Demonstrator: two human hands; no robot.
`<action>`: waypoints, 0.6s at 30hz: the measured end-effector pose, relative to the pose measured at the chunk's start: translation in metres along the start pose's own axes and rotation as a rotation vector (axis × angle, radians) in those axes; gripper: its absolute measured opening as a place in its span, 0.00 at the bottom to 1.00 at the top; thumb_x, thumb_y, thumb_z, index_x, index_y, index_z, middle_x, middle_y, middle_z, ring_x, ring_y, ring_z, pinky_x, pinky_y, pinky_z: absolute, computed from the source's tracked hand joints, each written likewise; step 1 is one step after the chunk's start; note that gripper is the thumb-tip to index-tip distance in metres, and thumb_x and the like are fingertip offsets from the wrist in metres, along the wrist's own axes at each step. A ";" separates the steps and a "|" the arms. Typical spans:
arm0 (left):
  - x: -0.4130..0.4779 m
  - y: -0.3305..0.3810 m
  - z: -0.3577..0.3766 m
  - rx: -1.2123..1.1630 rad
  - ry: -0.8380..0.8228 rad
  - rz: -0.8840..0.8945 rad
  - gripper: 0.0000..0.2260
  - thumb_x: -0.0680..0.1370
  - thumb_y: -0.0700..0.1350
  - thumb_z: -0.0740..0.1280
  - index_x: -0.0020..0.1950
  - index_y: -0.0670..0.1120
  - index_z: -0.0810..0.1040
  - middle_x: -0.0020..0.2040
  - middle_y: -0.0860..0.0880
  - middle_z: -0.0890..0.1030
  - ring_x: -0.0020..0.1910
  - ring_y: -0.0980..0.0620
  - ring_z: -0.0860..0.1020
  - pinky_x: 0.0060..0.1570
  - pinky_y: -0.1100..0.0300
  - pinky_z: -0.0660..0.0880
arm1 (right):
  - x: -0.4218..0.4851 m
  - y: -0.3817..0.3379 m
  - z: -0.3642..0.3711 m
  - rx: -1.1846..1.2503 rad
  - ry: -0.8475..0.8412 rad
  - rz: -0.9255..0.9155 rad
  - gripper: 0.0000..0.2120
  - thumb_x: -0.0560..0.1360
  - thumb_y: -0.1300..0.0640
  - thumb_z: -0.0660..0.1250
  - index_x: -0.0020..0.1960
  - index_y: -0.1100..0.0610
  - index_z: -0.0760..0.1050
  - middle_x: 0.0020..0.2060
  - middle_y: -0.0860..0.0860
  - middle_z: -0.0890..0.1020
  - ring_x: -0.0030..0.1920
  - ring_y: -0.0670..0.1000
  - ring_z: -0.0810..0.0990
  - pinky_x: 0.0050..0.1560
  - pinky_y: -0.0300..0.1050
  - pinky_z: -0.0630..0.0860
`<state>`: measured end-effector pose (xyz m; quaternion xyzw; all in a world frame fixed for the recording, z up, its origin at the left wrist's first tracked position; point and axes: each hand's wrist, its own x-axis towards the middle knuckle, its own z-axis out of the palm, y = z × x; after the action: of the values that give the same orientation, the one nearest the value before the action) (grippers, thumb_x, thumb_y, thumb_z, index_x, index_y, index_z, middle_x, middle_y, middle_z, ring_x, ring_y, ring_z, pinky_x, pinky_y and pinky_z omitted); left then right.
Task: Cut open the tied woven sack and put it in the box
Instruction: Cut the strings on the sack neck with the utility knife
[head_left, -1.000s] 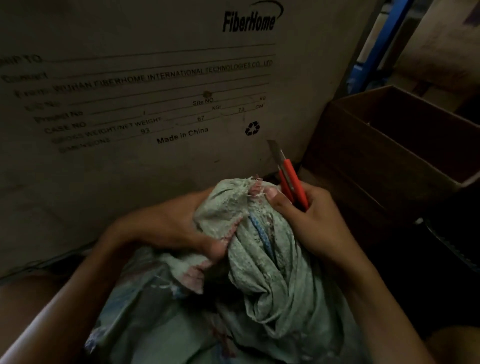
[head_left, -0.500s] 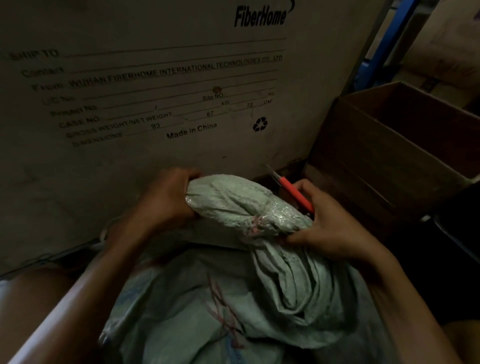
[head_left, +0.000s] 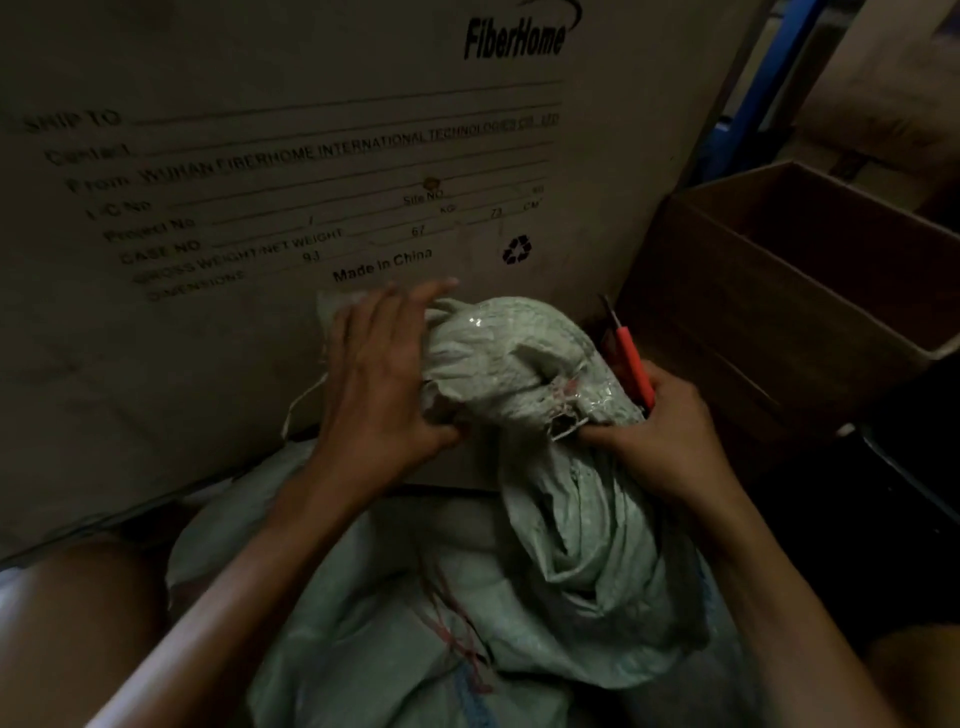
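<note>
A storeroom or warehouse is suggested, dimly lit and crowded with packing goods. The view is filled by a large cardboard shipping carton (head_left: 291, 171), on which a printed form is seen: "SHIP TO", "From: WUHAN FIBERHOME INTERNATIONAL TECHNOLOGIES CO., LTD", "CASE NO", "GROSS WEIGHT/NET WEIGHT", "DIMENSIONS", "Made in China", a recycling mark and the "FiberHome" logo. Just beside it to the right an open brown cardboard box (head_left: 769, 312) is set, and more cardboard (head_left: 883, 98) is stacked behind that. A blue metal upright (head_left: 748, 104), such as belongs to storage racking, is seen between the cartons. A pale green woven sack (head_left: 571, 545), as used for bulk goods, lies low in the foreground.
</note>
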<state>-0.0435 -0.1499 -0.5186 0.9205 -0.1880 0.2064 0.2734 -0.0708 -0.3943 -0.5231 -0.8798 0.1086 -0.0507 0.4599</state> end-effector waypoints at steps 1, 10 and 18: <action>0.000 0.000 0.000 -0.128 -0.065 0.011 0.45 0.61 0.53 0.80 0.75 0.49 0.67 0.69 0.47 0.74 0.69 0.45 0.71 0.70 0.44 0.68 | 0.001 0.003 0.000 0.030 0.020 0.033 0.26 0.61 0.61 0.83 0.57 0.54 0.81 0.48 0.51 0.87 0.49 0.51 0.85 0.57 0.55 0.82; -0.001 -0.007 0.018 -0.358 -0.136 -0.601 0.32 0.69 0.76 0.60 0.28 0.47 0.75 0.23 0.52 0.76 0.22 0.57 0.74 0.30 0.58 0.71 | -0.011 -0.005 0.028 0.257 0.067 0.037 0.26 0.60 0.62 0.84 0.54 0.54 0.79 0.46 0.50 0.86 0.47 0.48 0.86 0.54 0.54 0.83; 0.008 0.005 0.014 -1.282 -0.352 -1.091 0.17 0.74 0.51 0.75 0.59 0.44 0.85 0.54 0.44 0.88 0.47 0.47 0.88 0.37 0.58 0.84 | -0.027 -0.009 0.045 0.373 -0.197 -0.061 0.32 0.55 0.48 0.87 0.55 0.50 0.79 0.49 0.45 0.88 0.48 0.43 0.87 0.46 0.36 0.82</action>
<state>-0.0348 -0.1636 -0.5229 0.5685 0.1606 -0.2457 0.7686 -0.0872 -0.3469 -0.5410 -0.7831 0.0251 0.0023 0.6213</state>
